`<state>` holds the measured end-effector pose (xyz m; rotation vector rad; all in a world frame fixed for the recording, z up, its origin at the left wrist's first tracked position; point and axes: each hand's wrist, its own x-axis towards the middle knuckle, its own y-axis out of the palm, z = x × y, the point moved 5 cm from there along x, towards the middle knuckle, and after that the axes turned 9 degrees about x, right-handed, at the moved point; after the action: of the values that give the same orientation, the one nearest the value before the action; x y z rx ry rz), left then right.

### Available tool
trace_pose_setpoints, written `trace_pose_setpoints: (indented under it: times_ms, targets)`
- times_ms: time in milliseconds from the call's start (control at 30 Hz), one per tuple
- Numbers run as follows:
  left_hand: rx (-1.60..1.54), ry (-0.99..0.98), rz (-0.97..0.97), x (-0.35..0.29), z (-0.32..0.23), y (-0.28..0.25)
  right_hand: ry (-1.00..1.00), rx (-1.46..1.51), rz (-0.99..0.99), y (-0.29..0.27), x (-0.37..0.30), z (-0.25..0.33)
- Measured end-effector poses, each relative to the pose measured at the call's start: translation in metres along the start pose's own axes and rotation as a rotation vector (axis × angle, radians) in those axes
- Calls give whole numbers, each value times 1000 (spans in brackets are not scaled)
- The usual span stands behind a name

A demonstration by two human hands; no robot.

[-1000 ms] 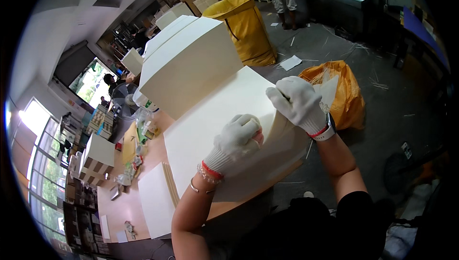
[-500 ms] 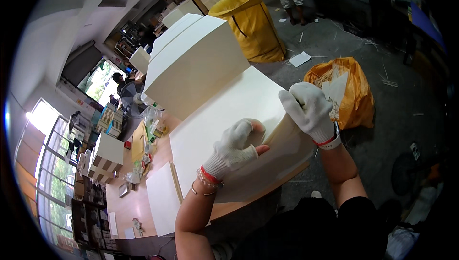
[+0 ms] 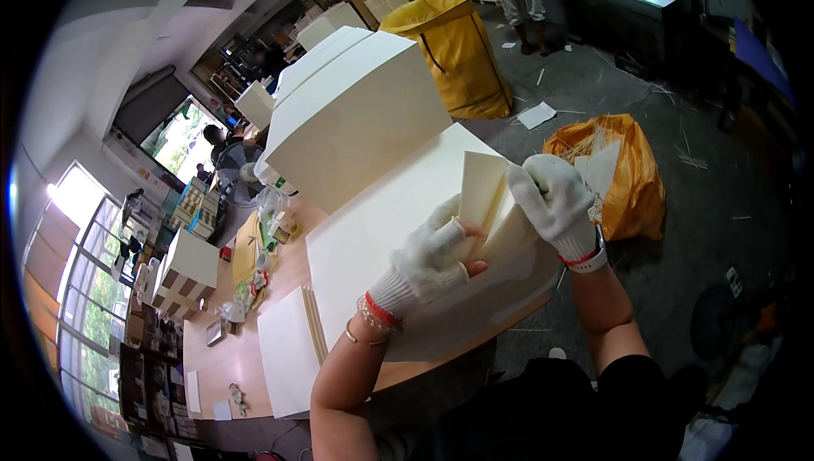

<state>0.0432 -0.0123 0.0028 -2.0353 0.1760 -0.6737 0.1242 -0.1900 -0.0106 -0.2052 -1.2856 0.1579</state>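
A pile of large white card sheets (image 3: 381,224) lies on the table in front of me. A pale card flap (image 3: 480,180) stands up at its right side, between my hands. My left hand (image 3: 428,253), in a white knit glove with bare fingertips showing, closes on the lower part of this flap. At the right corner, my gloved right hand (image 3: 551,198) is closed with the thumb pressed along the card's edge. The fingers hide part of the edges. Behind the pile rises a tall block of stacked white card (image 3: 360,113).
A smaller stack of white sheets (image 3: 288,334) lies left of my left forearm. Bags and small items (image 3: 273,215) clutter the table's far left. An orange sack of scraps (image 3: 636,181) and a tall yellow bag (image 3: 465,63) stand on the floor. Other people are farther off.
The card flap has come up between my hands, and my left fingers have closed on it. My right hand has shifted slightly right and down, staying at the corner.
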Motion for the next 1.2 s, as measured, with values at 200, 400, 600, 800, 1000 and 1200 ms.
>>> trace_pose_setpoints:
  times_ms: [200,400,600,800,1000,1200]
  targets:
    - [119,-98,169,-2,1,2,84,83,-6,2,-2,-6]
    - [61,-20,43,2,-5,4,-194,-198,-31,1,-2,8]
    - [36,-33,38,1,-1,3,248,174,-40,0,-1,-8]
    - [43,24,120,3,1,3,154,127,-115,1,3,2]
    - [126,-22,-16,5,-10,0,-36,-29,-148,2,-7,-1]
    - [77,-11,67,2,-3,4,-34,-14,-15,1,-2,5]
